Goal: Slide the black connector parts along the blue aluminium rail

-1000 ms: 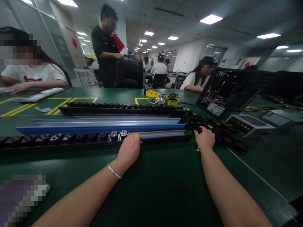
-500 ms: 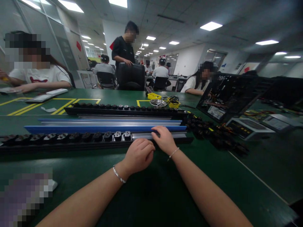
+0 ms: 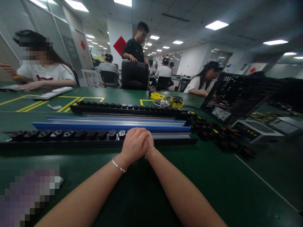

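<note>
My left hand (image 3: 135, 143), with a silver bracelet at its wrist, is closed over the row of black socket modules (image 3: 101, 135) in the near black strip (image 3: 94, 144). My right hand (image 3: 150, 143) meets it from the right, its fingers hidden behind the left hand. Whatever lies beneath the two hands is out of sight. To their right, a bare silver stretch of the strip's channel (image 3: 172, 135) shows. Just behind runs a blue-edged metal rail (image 3: 113, 127).
A second strip of sockets (image 3: 132, 108) lies farther back. A pile of dark parts (image 3: 217, 135), a power supply (image 3: 257, 130) and an open computer case (image 3: 234, 97) stand on the right. Beyond are a metal bowl (image 3: 161, 102) and yellow trays (image 3: 157, 96). Co-workers sit across the green table (image 3: 180, 183).
My right hand has moved left to join my left hand, which has shifted slightly up and left over the near strip. The view has turned a little to the left.
</note>
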`<state>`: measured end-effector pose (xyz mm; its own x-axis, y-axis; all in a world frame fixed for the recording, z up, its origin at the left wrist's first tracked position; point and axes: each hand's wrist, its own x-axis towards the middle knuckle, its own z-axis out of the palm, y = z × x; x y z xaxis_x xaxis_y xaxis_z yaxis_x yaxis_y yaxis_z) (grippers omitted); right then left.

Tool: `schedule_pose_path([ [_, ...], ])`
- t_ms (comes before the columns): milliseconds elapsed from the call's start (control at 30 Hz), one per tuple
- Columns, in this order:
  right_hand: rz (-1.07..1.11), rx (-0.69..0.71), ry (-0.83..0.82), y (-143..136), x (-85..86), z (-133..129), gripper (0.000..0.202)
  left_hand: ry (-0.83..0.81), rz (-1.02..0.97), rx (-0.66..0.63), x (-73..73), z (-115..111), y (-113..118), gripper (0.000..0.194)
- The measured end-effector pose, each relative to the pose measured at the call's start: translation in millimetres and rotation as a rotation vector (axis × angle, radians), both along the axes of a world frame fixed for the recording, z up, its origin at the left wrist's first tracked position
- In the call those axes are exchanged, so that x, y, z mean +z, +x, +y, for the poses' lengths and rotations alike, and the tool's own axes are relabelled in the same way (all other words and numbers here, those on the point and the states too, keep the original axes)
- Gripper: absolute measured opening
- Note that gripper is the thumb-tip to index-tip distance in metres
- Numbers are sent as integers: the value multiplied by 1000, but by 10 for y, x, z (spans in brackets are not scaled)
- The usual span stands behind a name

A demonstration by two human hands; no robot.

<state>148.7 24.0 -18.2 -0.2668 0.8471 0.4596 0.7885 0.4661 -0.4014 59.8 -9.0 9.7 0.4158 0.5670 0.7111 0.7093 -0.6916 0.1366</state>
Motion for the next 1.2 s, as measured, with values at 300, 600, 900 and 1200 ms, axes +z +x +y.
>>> schedule_pose_path([
  [300, -109, -86, 17, -34, 150, -104, 31, -473, 403, 202, 381, 488, -864, 53],
  [600, -108, -117, -32, -1, 152, -116, 27, -546, 529, 124, 181, 537, -737, 53],
  [900, -77, -152, -75, 43, 166, -135, 30, -550, 538, 126, 201, 540, -743, 53],
  [1200, -50, -174, -67, 72, 141, -130, 33, -566, 551, 152, 216, 525, -722, 50],
])
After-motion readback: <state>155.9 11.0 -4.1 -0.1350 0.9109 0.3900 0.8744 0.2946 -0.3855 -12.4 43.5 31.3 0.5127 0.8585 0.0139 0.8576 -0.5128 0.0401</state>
